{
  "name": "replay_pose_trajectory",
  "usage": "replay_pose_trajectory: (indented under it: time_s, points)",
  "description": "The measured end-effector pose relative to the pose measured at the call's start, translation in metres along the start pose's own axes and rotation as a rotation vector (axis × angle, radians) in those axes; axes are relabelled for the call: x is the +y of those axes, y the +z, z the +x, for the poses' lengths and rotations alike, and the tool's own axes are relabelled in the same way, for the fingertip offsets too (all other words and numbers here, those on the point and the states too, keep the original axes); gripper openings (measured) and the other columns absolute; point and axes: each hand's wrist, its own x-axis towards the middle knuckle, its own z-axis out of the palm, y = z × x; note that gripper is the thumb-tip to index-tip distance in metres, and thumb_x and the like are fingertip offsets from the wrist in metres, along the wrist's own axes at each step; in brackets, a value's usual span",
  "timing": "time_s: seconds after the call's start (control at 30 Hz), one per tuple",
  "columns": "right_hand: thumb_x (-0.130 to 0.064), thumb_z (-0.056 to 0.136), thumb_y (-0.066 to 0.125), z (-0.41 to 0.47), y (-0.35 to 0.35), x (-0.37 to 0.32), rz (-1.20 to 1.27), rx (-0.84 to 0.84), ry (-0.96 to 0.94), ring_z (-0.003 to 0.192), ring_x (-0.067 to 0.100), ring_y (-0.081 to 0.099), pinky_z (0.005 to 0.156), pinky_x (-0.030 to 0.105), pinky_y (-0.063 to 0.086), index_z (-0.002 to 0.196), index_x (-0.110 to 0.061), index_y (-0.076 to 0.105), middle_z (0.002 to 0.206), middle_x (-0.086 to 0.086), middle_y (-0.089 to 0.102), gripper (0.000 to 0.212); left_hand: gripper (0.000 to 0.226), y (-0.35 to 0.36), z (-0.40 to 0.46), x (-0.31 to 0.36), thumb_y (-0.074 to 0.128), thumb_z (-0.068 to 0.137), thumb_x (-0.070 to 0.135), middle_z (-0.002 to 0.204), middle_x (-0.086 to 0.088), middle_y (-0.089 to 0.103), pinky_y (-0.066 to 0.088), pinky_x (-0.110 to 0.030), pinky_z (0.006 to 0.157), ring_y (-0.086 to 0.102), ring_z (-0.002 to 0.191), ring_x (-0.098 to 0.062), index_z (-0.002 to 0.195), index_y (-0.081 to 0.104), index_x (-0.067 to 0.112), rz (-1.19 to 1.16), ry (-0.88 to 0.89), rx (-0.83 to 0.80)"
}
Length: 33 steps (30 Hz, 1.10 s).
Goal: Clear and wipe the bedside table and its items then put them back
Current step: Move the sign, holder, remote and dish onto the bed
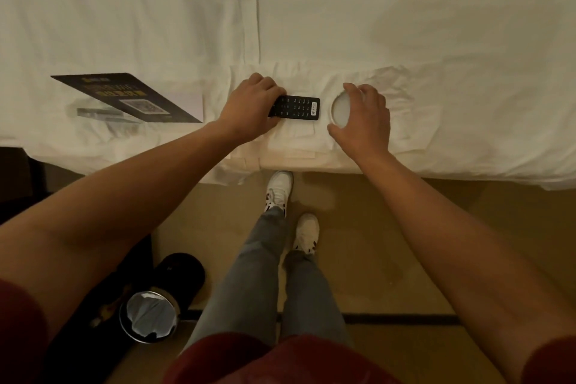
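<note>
Remote (pixel 297 107) lay flat on a white cloth (pixel 311 137) at the bed (pixel 405 25) edge. Left hand (pixel 251 107) grip closed over its 9 o'clock end. Right hand (pixel 363 117), at the remote's 3 o'clock, cupped a round white dish (pixel 340 109), fingers spread around its rim.

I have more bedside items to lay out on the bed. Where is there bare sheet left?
Crowded near the bed's edge: sign card, left hand on the remote, right hand on the round white dish. Free: the wide sheet beyond them, and the stretch right of the right hand.
</note>
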Motion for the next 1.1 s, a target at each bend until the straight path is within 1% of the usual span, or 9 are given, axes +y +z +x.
replay_pose_trajectory:
  time_s: [0.2, 0.33, 0.4, 0.53, 0.7, 0.83, 1.0, 1.1]
  points:
    - [-0.036, 0.078, 0.08, 0.0, 0.004, 0.0, -0.02, 0.004, 0.002, 0.142, 0.032, 0.037, 0.109, 0.045, 0.039, 0.153, -0.023, 0.04, 0.154, 0.009, 0.039, 0.085, 0.043, 0.005, 0.0, -0.002, 0.07, 0.09, 0.03, 0.122, -0.01, 0.063, 0.047, -0.042, 0.093, 0.054, 0.112, -0.032, 0.128, 0.063, 0.012, 0.018, 0.004, 0.006]
    - [-0.038, 0.08, 0.079, 0.001, 0.006, 0.003, -0.03, -0.007, 0.0, 0.144, 0.032, 0.035, 0.111, 0.047, 0.039, 0.157, -0.022, 0.032, 0.158, 0.01, 0.036, 0.092, 0.044, 0.008, -0.001, -0.002, 0.071, 0.088, 0.029, 0.127, -0.01, 0.06, 0.046, -0.043, 0.097, 0.052, 0.118, -0.032, 0.128, 0.063, 0.012, 0.035, 0.006, 0.009]
    - [-0.039, 0.081, 0.079, 0.001, 0.007, 0.004, -0.035, -0.007, 0.001, 0.145, 0.032, 0.034, 0.111, 0.046, 0.038, 0.158, -0.023, 0.031, 0.159, 0.01, 0.035, 0.093, 0.045, 0.008, -0.001, -0.002, 0.071, 0.087, 0.03, 0.128, -0.01, 0.059, 0.045, -0.044, 0.098, 0.051, 0.12, -0.032, 0.128, 0.062, 0.012, 0.042, 0.003, 0.007]
    - [-0.041, 0.081, 0.08, 0.001, 0.009, 0.005, -0.025, 0.007, -0.004, 0.145, 0.033, 0.034, 0.111, 0.047, 0.038, 0.157, -0.022, 0.032, 0.159, 0.011, 0.035, 0.092, 0.048, 0.006, -0.002, -0.002, 0.07, 0.087, 0.035, 0.13, -0.01, 0.059, 0.043, -0.045, 0.099, 0.05, 0.123, -0.033, 0.129, 0.062, 0.013, 0.032, 0.0, 0.0]
    - [-0.045, 0.081, 0.079, 0.0, 0.008, 0.007, -0.014, 0.012, -0.024, 0.145, 0.032, 0.035, 0.111, 0.047, 0.039, 0.158, -0.021, 0.03, 0.16, 0.01, 0.034, 0.095, 0.055, 0.005, -0.005, -0.001, 0.071, 0.086, 0.041, 0.133, -0.01, 0.058, 0.042, -0.046, 0.104, 0.048, 0.128, -0.032, 0.133, 0.06, 0.015, -0.015, -0.005, -0.002]
    - [-0.047, 0.081, 0.078, -0.003, 0.003, 0.007, 0.017, 0.038, -0.035, 0.146, 0.032, 0.035, 0.112, 0.048, 0.038, 0.159, -0.021, 0.029, 0.161, 0.011, 0.034, 0.096, 0.056, 0.003, -0.012, 0.006, 0.071, 0.086, 0.043, 0.134, -0.01, 0.057, 0.041, -0.047, 0.106, 0.048, 0.13, -0.032, 0.133, 0.06, 0.014, -0.049, -0.035, 0.047]
    - [-0.045, 0.084, 0.072, -0.02, -0.004, 0.003, 0.079, 0.135, -0.046, 0.145, 0.032, 0.036, 0.112, 0.047, 0.038, 0.158, -0.018, 0.032, 0.16, 0.011, 0.037, 0.088, 0.051, 0.001, -0.028, 0.021, 0.066, 0.089, 0.043, 0.134, -0.011, 0.056, 0.043, -0.048, 0.106, 0.048, 0.129, -0.032, 0.128, 0.061, 0.012, -0.082, -0.088, 0.137]
    - [-0.043, 0.084, 0.071, -0.036, -0.01, 0.0, 0.112, 0.178, -0.078, 0.144, 0.031, 0.038, 0.112, 0.046, 0.039, 0.156, -0.017, 0.034, 0.158, 0.01, 0.039, 0.085, 0.047, 0.001, -0.044, 0.032, 0.065, 0.09, 0.042, 0.137, -0.011, 0.056, 0.041, -0.044, 0.108, 0.047, 0.131, -0.031, 0.127, 0.063, 0.013, -0.114, -0.137, 0.215]
